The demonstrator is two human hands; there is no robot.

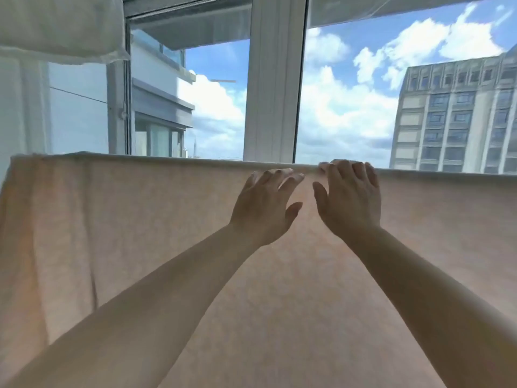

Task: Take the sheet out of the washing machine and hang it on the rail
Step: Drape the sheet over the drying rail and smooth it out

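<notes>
Sheet (140, 233) is draping over the rail (195, 159), blocking the window (275, 79) at twelve o'clock; both hands' fingers (282, 176) are lying straight, gripping nothing.

My pale peach cotton sheet (156, 233) hangs draped over the rail (hidden beneath its fold), spread flat, left edge rumpled.

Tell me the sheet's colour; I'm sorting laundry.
Pale pink, plain, no pattern; the sheet shows best in the head view.

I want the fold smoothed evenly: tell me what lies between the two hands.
Only bare pale pink fabric sheet shows between the left hand and right hand, in the head view.
</notes>
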